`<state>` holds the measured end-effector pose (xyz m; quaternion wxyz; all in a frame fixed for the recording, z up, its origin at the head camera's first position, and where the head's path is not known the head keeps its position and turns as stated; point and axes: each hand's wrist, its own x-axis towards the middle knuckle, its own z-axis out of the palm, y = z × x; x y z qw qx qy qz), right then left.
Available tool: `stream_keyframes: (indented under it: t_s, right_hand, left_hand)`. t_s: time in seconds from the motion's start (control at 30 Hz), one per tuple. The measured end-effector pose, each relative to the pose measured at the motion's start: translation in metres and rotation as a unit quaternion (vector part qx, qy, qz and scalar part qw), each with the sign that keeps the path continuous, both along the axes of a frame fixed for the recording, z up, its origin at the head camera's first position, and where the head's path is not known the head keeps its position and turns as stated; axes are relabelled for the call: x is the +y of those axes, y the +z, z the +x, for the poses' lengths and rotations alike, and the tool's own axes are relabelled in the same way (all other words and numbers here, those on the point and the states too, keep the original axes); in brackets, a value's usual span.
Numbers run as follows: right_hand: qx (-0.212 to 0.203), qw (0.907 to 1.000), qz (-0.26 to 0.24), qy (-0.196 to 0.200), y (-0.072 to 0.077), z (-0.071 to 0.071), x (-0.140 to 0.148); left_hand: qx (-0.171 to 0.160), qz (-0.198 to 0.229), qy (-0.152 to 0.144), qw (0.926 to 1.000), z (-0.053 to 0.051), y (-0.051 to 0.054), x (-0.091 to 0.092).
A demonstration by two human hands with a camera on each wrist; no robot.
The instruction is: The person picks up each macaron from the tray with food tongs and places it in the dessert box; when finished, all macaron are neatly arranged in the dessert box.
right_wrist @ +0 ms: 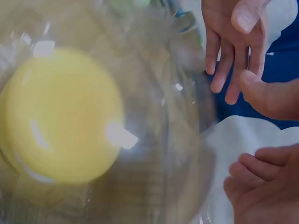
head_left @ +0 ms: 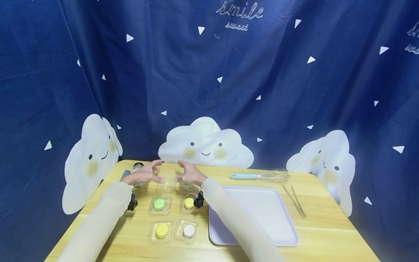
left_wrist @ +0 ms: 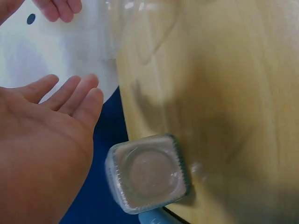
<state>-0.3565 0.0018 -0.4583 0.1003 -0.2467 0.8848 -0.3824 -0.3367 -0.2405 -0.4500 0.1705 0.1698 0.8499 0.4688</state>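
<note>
My left hand (head_left: pixel 146 174) and right hand (head_left: pixel 191 174) face each other over the back of the table, apart, fingers loosely spread and nothing held. Between and below them stands a clear plastic box (head_left: pixel 167 185), hard to make out. Nearer me, a clear box holds a green round piece (head_left: pixel 159 204), and another a yellow round piece (head_left: pixel 189 203); the right wrist view shows this yellow piece (right_wrist: pixel 65 116) large under clear plastic. Two front boxes hold a second yellow piece (head_left: pixel 162 231) and a whitish one (head_left: pixel 188 231). Beside my left hand stands a glass jar (left_wrist: pixel 149 172).
A pale purple-rimmed tray (head_left: pixel 253 243) lies under my right forearm. Behind it is a whisk (head_left: pixel 273 175) with a light blue handle; metal tongs (head_left: pixel 294 202) lie to its right. A blue object (head_left: pixel 126 174) sits by the jar. A dark blue curtain (head_left: pixel 183 72) hangs behind the table.
</note>
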Motion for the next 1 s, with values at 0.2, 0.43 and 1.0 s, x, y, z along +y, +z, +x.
stream_keyframes:
  t_s: [0.2,0.43,1.0]
  right_hand:
    - [-0.017,0.9968,0.072,0.031,-0.005,0.000,-0.001]
    - [-0.020,0.9930,0.102,0.056,-0.010,0.001,-0.003]
    - [0.005,0.9833,0.164,0.080,-0.011,0.003,-0.008]
  left_hand:
    - [-0.012,-0.016,-0.006,0.9998,0.000,-0.009,0.002]
    - [-0.017,-0.045,-0.011,0.9988,0.002,-0.012,0.006]
    - [-0.030,-0.052,-0.030,0.9977,0.002,-0.012,0.012]
